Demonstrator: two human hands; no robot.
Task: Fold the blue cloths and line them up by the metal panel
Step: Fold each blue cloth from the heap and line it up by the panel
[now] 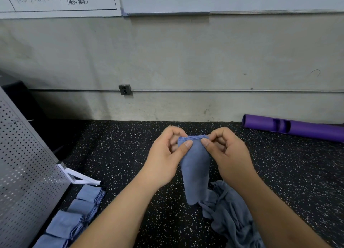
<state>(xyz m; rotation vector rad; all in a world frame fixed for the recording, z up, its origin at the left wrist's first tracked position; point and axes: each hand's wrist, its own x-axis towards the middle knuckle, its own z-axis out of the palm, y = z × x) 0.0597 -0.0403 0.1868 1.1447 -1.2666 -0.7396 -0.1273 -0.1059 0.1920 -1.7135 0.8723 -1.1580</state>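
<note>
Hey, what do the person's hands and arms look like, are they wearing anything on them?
Nothing is worn. The left hand and right hand have no gloves, and no rings show on the visible fingers. The left forearm and right forearm are bare to the frame's edge: no sleeves, watch or bands. The thumbnails are short and unpainted.

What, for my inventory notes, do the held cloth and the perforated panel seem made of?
The held cloth: soft fabric, perhaps microfibre, matte blue; it hangs limp, with a stitched hem. The perforated panel: sheet metal, steel or aluminium unclear, dull grey sheen, rows of punched holes.
</note>
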